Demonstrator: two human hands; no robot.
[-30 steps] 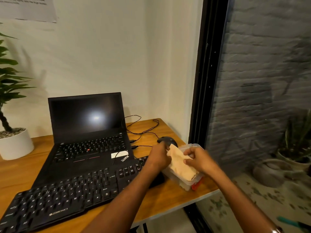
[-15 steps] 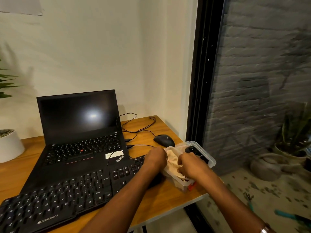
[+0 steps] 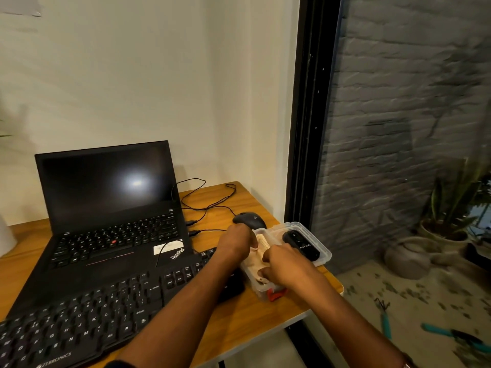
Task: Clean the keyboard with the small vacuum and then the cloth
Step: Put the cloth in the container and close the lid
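Note:
A black external keyboard [image 3: 87,318] lies along the near edge of the wooden desk [image 3: 239,320], in front of a laptop. At the desk's right corner stands a clear plastic box [image 3: 322,252]. Inside it are a beige cloth [image 3: 261,241] on the left and a small black vacuum [image 3: 301,244] on the right. Both hands are down in the box on the cloth: my left hand [image 3: 235,241] pinches its far end, my right hand [image 3: 285,266] presses and grips its near end. Most of the cloth is hidden beneath the hands.
An open black laptop [image 3: 111,208] with a dark screen sits behind the keyboard. A black mouse [image 3: 249,219] and thin cables [image 3: 210,200] lie beyond the box. A white pot [image 3: 6,239] shows at the left edge. A glass door frame [image 3: 308,128] borders the desk's right side.
The cloth was held up above the box by both hands; it has come down into the box, uncovering the black vacuum. The view has shifted right.

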